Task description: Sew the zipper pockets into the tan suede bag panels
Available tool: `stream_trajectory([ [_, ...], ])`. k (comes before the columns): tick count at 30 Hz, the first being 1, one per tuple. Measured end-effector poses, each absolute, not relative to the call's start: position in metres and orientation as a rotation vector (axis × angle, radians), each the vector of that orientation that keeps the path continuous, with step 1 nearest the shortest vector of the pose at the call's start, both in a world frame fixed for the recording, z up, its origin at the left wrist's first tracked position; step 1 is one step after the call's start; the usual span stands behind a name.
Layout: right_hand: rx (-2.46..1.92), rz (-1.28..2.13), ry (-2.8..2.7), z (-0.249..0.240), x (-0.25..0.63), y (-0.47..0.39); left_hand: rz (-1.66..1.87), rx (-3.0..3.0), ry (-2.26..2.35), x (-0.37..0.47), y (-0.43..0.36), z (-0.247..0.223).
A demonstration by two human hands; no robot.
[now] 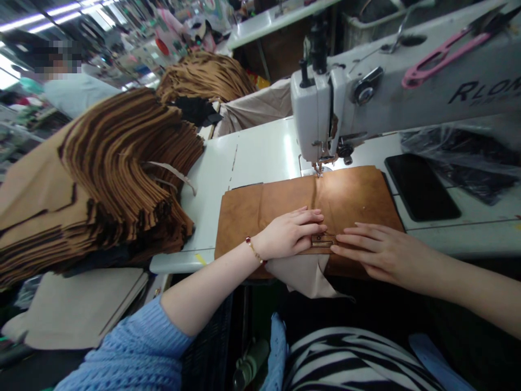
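Both hands, left (pixel 291 233) and right (pixel 380 251), lie flattened on brown leather (pixel 285 202).

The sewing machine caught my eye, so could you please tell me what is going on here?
A person's left hand and right hand rest on a brown panel, on either side of its small zipper. The panel's far edge reaches the sewing machine's needle area, and beige cloth hangs at its near edge. A stack of brown pieces lies to the left.

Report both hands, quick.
Left hand: open, flat on the brown panel, gripping nothing visible.
Right hand: open, fingers spread, resting beside the zipper.
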State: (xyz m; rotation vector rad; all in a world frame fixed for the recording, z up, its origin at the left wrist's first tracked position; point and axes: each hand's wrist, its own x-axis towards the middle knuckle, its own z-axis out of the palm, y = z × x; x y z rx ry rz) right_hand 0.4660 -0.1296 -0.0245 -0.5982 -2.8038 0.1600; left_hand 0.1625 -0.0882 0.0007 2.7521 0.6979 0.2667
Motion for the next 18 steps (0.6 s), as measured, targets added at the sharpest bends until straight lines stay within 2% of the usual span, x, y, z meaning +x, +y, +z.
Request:
stream_trajectory([
  [18, -0.594, 0.059, -2.839, -0.015, 0.462, -0.129, 0.35, 2.698, 0.863, 0.166, -0.102, -0.007],
])
